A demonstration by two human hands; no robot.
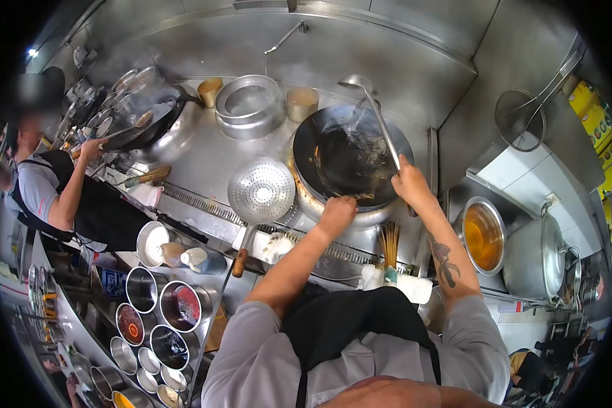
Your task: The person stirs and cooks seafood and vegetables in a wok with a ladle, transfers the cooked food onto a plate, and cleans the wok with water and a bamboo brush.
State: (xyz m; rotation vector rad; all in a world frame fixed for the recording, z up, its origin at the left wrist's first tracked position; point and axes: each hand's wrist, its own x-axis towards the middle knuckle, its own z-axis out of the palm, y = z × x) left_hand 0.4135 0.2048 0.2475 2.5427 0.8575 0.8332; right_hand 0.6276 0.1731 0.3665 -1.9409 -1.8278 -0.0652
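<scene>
My right hand (pixel 413 183) is wrapped round the long handle of a steel ladle (pixel 385 129), beside the right rim of a dark wok (pixel 352 160). The ladle's bowl is raised past the wok's far rim. Liquid and small food bits show inside the wok, which sits on a burner. At the wok's near rim, my left hand (pixel 338 214) is closed with its knuckles up; what its fingers hold, if anything, is hidden. Left of the wok lies a perforated strainer (pixel 262 190), its wooden-ended handle pointing toward me.
A bamboo brush (pixel 389 245) stands near my front. Steel pots (pixel 250 105) sit behind the strainer. On the right are a bowl of amber liquid (pixel 483 236) and a lidded pot (pixel 536 255). Several sauce pots (pixel 143 289) fill the lower left. A co-worker (pixel 75 183) handles another wok.
</scene>
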